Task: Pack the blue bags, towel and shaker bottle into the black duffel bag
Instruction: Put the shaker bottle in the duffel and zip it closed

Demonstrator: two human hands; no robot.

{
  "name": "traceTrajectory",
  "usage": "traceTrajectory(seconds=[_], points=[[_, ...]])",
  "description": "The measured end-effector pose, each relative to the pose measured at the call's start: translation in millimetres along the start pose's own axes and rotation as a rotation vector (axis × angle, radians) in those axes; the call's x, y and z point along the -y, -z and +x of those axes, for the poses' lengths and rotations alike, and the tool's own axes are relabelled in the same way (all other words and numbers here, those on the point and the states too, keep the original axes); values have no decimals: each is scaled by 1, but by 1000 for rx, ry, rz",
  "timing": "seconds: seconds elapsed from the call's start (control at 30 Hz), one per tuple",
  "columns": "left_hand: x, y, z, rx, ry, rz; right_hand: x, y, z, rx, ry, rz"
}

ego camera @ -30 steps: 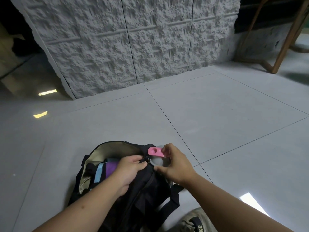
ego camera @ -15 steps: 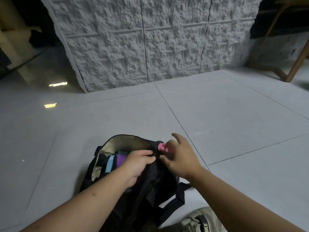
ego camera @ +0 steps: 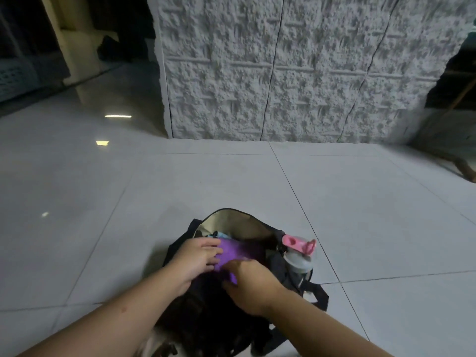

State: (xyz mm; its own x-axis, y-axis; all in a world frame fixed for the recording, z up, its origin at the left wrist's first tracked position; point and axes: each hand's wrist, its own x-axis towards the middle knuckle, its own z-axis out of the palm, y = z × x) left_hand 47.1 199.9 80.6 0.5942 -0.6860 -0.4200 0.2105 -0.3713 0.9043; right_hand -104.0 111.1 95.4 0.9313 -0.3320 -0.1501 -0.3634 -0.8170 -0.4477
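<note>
The black duffel bag (ego camera: 280,266) lies open on the floor in front of me, its beige lining showing at the far end. A purple towel (ego camera: 238,251) fills the opening, and a bit of a blue bag (ego camera: 221,235) peeks out behind it. My left hand (ego camera: 197,258) rests flat on the towel's left side, fingers spread. My right hand (ego camera: 251,282) presses on the towel's near edge, fingers curled over it. The shaker bottle (ego camera: 300,256), grey lid with a pink flip cap, sticks out of the bag's right side.
A textured grey wall panel (ego camera: 283,73) stands behind the bag. Pale glossy floor tiles (ego camera: 360,215) lie all around. A wooden furniture leg (ego camera: 463,168) sits at the far right, and a dark doorway (ego camera: 51,47) opens at the far left.
Both hands left the zipper area by the bottle and moved onto the purple towel in the opening. The bottle's pink cap is now uncovered. The camera view shifted right.
</note>
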Motion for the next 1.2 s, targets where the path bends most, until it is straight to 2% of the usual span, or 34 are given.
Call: traceTrajectory(seconds=[0.2,0.43,0.6,0.7,0.9,1.07,1.2], points=[[12,30,-3,-66,-45,-133,41,-45,41,34,-169,227],[23,65,4,-208,-20,-246,64,-58,75,39,-266,287],[30,72,6,-300,-9,-90,74,-67,93,12,-395,308],[35,73,9,-292,31,15,74,-71,102,-40,-463,276],[38,77,11,-160,94,125,67,-76,106,-165,-518,380],[36,86,22,-167,140,-51,72,-67,107,-225,-507,470],[28,85,29,-187,85,-132,84,-49,109,-284,-422,276]])
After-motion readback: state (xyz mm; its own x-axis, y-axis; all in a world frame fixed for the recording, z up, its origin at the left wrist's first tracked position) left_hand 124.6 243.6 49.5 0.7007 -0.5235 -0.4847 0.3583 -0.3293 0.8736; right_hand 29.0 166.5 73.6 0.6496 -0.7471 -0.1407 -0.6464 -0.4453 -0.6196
